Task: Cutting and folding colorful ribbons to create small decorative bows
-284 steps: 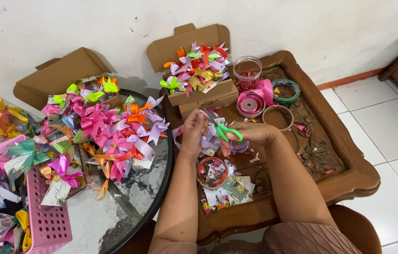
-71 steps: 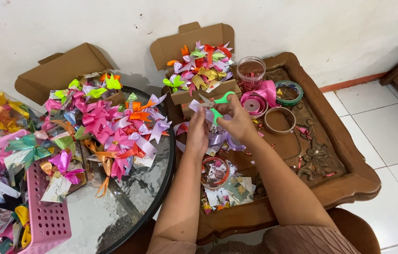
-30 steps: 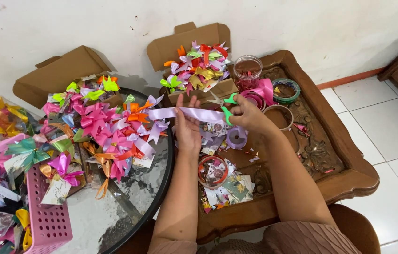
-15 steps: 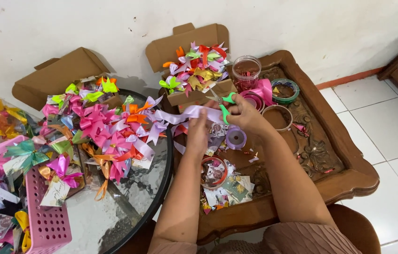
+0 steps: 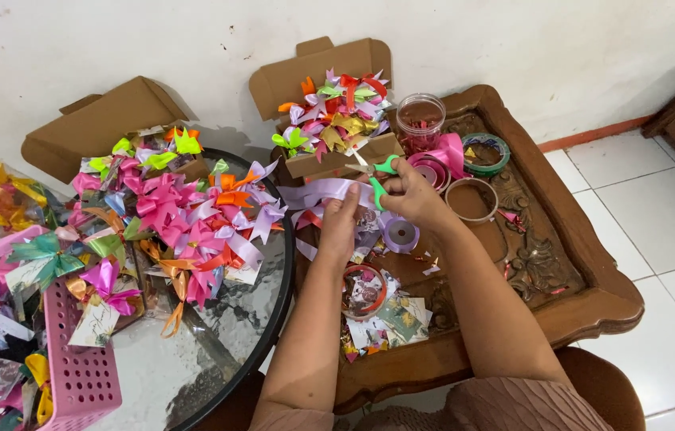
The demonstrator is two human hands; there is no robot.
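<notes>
White plaster wall (image 5: 114, 40), white tiled floor (image 5: 665, 239), carved wooden table (image 5: 593, 295), round glass table (image 5: 226, 351) beside it.

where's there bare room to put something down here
Bare glass shows on the round table's near edge, between the pink basket and the left forearm. The carved wooden tray's right side is mostly free beyond the right hand. Crowded: the bow pile, the rolls by the jar, scraps under the hands.

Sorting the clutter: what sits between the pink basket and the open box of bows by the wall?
In the head view, a heap of ribbon bows on the round glass table.
</notes>
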